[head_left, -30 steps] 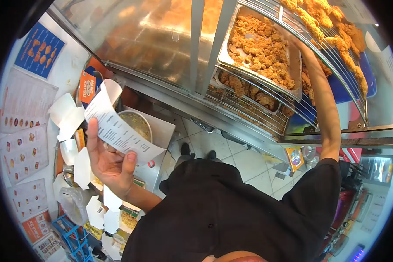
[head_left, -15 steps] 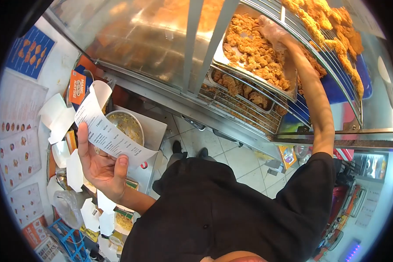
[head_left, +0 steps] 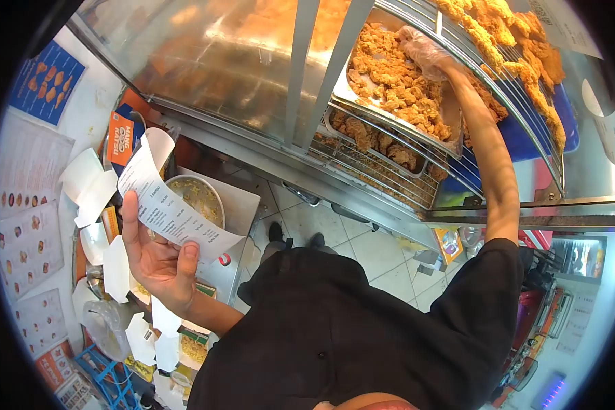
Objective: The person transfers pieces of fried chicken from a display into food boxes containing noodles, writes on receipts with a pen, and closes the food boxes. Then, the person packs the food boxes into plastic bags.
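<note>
My left hand point(head_left: 160, 263) is closed on a long, curling printed receipt point(head_left: 178, 212), pinched between the thumb and fingers at its lower edge. My right hand point(head_left: 425, 55), in a clear plastic glove, reaches into the far right part of a metal tray point(head_left: 452, 130) in the display case. It touches the heap of fried chicken pieces point(head_left: 396, 72) there. Whether its fingers grip a piece is hidden by the glove and the chicken.
Long fried chicken strips point(head_left: 540, 102) lie on a wire rack point(head_left: 471, 61) above my right arm. A lower tray point(head_left: 427, 167) holds darker fried pieces. On the left stand a bowl of food point(head_left: 201, 198), open white takeaway boxes point(head_left: 164, 335) and a plastic bag point(head_left: 107, 328).
My gloved right hand has shifted slightly up and left within the chicken tray. The left hand and receipt are almost unmoved.
</note>
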`<state>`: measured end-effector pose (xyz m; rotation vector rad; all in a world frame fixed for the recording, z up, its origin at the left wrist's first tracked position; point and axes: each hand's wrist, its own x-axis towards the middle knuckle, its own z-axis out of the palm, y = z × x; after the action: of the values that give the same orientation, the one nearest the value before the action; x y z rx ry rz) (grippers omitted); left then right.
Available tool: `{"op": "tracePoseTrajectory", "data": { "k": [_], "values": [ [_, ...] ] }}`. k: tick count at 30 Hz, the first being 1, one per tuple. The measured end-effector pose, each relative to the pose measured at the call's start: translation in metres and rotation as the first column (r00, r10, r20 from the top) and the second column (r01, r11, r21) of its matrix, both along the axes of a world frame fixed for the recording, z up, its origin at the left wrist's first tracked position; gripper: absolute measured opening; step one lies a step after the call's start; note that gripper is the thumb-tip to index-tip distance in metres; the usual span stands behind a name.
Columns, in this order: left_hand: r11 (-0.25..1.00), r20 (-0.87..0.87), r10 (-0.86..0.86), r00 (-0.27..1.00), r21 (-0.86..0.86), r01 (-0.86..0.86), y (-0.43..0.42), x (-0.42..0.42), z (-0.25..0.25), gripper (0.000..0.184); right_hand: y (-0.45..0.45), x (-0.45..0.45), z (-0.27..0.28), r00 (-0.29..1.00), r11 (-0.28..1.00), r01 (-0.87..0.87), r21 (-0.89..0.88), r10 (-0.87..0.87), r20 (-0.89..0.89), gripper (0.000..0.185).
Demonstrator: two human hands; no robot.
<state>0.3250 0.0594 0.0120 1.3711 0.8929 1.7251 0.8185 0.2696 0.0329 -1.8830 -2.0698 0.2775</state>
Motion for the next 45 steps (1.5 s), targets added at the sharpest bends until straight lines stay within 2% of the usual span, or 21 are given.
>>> {"op": "tracePoseTrajectory", "data": {
  "k": [5,8,9,15,18,21,24,25,26,27,28,29,31,34,35,36,37,39,41,44,45],
  "values": [
    [1.0,-0.011,0.001,1.0,0.007,-0.001,-0.002,-0.005,-0.003,0.085,0.001,0.002,0.005,0.982,0.998,-0.058,0.036,0.063,-0.177,0.036],
    [1.0,0.005,-0.029,1.0,-0.009,0.029,0.0,-0.002,-0.001,0.085,-0.002,-0.025,-0.014,0.948,0.948,-0.317,0.027,0.316,0.038,0.038],
    [0.999,0.006,-0.043,0.999,-0.015,0.043,0.001,-0.002,0.0,0.085,-0.01,-0.037,-0.014,0.932,0.948,-0.319,-0.003,0.315,0.182,0.04],
    [0.998,0.011,-0.065,0.998,-0.022,0.065,-0.005,0.001,0.005,0.087,-0.023,-0.072,0.0,0.968,0.959,-0.119,-0.256,0.169,0.186,0.033],
    [0.999,0.025,-0.05,0.998,-0.013,0.05,-0.008,0.0,0.004,0.087,-0.024,-0.059,-0.021,0.976,0.972,-0.195,-0.133,0.206,0.072,0.028],
    [0.999,0.043,-0.049,0.998,-0.018,0.05,-0.013,-0.002,0.004,0.087,-0.034,-0.064,-0.012,0.979,0.974,-0.184,-0.134,0.194,0.066,0.024],
    [0.999,0.031,-0.041,0.999,-0.018,0.042,-0.018,-0.007,0.004,0.086,-0.036,-0.064,-0.004,0.994,0.999,-0.002,0.033,0.006,-0.111,0.022],
    [0.999,0.022,-0.035,0.999,-0.008,0.035,-0.02,-0.008,0.004,0.086,-0.037,-0.061,0.011,0.966,0.996,0.073,-0.044,-0.081,-0.246,0.024],
    [1.0,0.013,-0.031,0.999,-0.002,0.031,-0.022,-0.009,0.004,0.085,-0.035,-0.046,0.003,0.808,1.0,0.028,0.003,-0.021,-0.589,0.028],
    [1.0,0.002,-0.025,1.0,0.002,0.025,-0.023,-0.011,0.003,0.085,-0.034,-0.022,-0.009,0.531,0.998,0.006,0.056,0.044,-0.846,0.032],
    [0.998,-0.004,-0.061,0.998,0.003,0.061,-0.026,-0.013,0.002,0.082,-0.036,-0.016,-0.006,0.45,0.998,0.015,0.065,0.052,-0.891,0.036],
    [0.999,-0.032,-0.04,0.999,0.009,0.04,-0.027,-0.016,-0.003,0.08,-0.051,-0.011,0.001,0.476,0.996,0.017,0.083,0.065,-0.877,0.04],
    [0.975,0.176,-0.166,0.97,-0.115,0.188,-0.038,-0.01,-0.008,0.073,-0.081,-0.011,0.009,0.485,0.992,-0.045,0.117,0.124,-0.866,0.049],
    [0.96,-0.038,-0.141,0.989,-0.249,0.127,-0.065,-0.016,-0.01,0.053,-0.117,-0.02,0.013,0.381,0.95,-0.257,0.176,0.267,-0.885,0.061],
    [0.976,-0.013,-0.136,0.991,-0.173,0.131,-0.073,-0.016,-0.02,0.043,-0.129,-0.024,0.01,0.36,0.912,-0.34,0.231,0.353,-0.864,0.065],
    [0.97,0.064,-0.128,0.99,-0.199,0.138,-0.087,-0.016,-0.021,0.042,-0.139,-0.021,0.008,0.363,0.852,-0.42,0.312,0.473,-0.803,0.069],
    [0.969,0.068,-0.13,0.989,-0.203,0.141,-0.101,-0.02,-0.033,0.039,-0.153,-0.019,-0.001,0.458,0.791,-0.453,0.412,0.602,-0.654,0.061],
    [0.962,-0.075,-0.011,0.997,-0.272,-0.01,-0.132,-0.028,-0.044,0.028,-0.166,-0.028,-0.017,0.579,0.611,-0.543,0.576,0.769,-0.271,0.053],
    [0.913,-0.059,0.121,0.991,-0.386,-0.134,-0.167,-0.04,-0.066,0.022,-0.182,-0.066,-0.03,0.607,0.659,-0.546,0.518,0.737,-0.297,0.055],
    [0.758,-0.051,0.375,0.926,-0.559,-0.337,-0.218,-0.073,-0.102,0.018,-0.2,-0.12,-0.072,0.303,0.759,-0.545,0.356,0.574,-0.761,0.046],
    [0.713,-0.188,0.433,0.882,-0.527,-0.462,-0.233,-0.096,-0.119,0.021,-0.204,-0.158,-0.074,0.161,0.762,-0.576,0.296,0.461,-0.873,0.042]
  ]
}}
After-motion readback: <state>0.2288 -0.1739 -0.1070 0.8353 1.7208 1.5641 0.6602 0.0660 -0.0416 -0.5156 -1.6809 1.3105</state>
